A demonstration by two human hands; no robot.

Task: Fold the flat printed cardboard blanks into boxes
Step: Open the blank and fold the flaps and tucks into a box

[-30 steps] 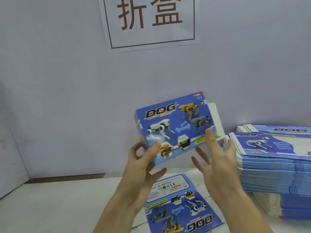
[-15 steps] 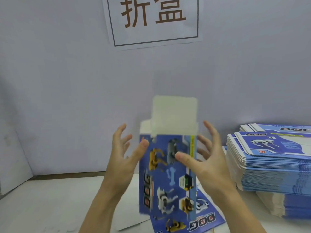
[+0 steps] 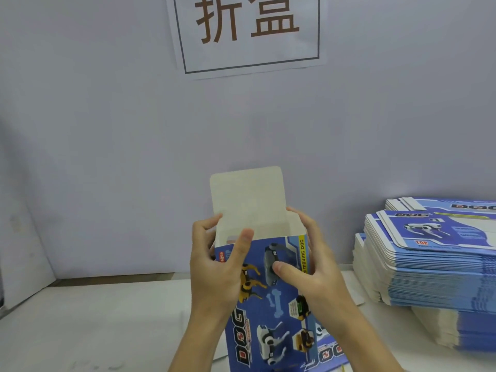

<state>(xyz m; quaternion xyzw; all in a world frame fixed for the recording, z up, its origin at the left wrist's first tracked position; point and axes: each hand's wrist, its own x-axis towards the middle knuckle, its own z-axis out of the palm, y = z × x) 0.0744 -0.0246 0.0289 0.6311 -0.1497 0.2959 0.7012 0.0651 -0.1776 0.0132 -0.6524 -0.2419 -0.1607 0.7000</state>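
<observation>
A person is holding a blue printed box upright between both hands over a white table, its open end up and its plain cardboard top flap standing straight above the opening; the left hand is gripping the box's left edge w/ fingers curling round the far side near the flap's base, thumb pressing on the printed front at the top left corner; the right hand is clamping the right edge, fingers wrapping behind the side panel, thumb lying flat across the grey robot dog in the artwork; both grips are closing on the box, neither hand spread; the front panel is showing robot-dog pics, a bone and "DOG" lettering running sideways, so the box is sitting turned on end; a second printed blank is lying flat on the table just behind the box's lower right, mostly hidden; at right, well apart from the hands, a tall stack of flat blanks is resting on the table, printed side up, w/ another stack beneath or beside it, can't tell which; on the pale wall behind, a white paper sign w/ two brown characters in a dark frame is hanging above the scene.
</observation>
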